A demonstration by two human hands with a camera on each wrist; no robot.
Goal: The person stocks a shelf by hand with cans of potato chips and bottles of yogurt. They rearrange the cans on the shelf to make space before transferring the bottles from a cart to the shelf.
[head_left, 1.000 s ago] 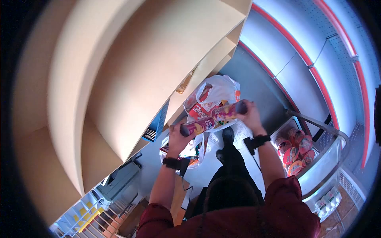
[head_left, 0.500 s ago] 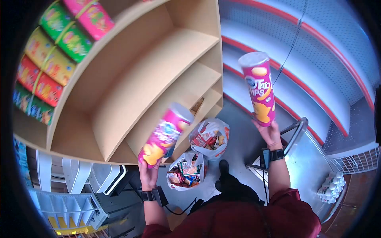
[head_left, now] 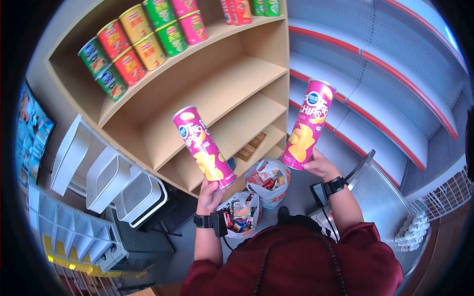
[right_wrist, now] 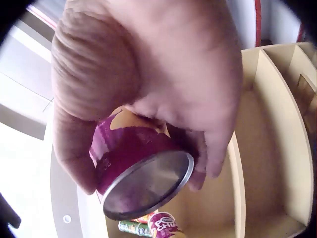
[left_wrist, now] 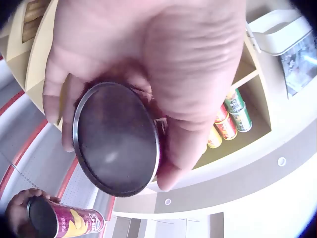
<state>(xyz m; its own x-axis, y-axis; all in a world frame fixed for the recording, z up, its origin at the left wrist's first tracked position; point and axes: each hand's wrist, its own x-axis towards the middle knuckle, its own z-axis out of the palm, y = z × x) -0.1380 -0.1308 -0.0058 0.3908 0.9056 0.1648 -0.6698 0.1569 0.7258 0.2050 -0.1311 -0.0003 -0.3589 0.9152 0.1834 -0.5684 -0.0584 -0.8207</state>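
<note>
- Head view, toward seven o'clock: gripping with left hand (head_left: 211,196) the lower end of left purple can (head_left: 205,148), its top leaning to eleven.
- Same view, little after three o'clock: gripping with right hand (head_left: 322,166) the lower end of right purple can (head_left: 310,125), its top leaning between twelve and one, well apart from the other can.
- Around half past ten: coloured canisters (head_left: 149,53), two rows high, on wooden shelves (head_left: 222,92).
- Near five and six o'clock, side by side: rear carrier bag (head_left: 274,200) and front carrier bag (head_left: 247,233), both with packets inside.
- At two o'clock: red-edged shelving (head_left: 355,89); toward four, metal cart (head_left: 380,187) with white containers (head_left: 412,232).
- Left wrist view: fingers of left hand curved from twelve o'clock around left purple can, dark base (left_wrist: 116,139) at eight; right purple can at seven, inside right hand.
- Right wrist view: fingers of right hand curved around right purple can, shiny base (right_wrist: 148,186) at six; wooden shelves at three.
</note>
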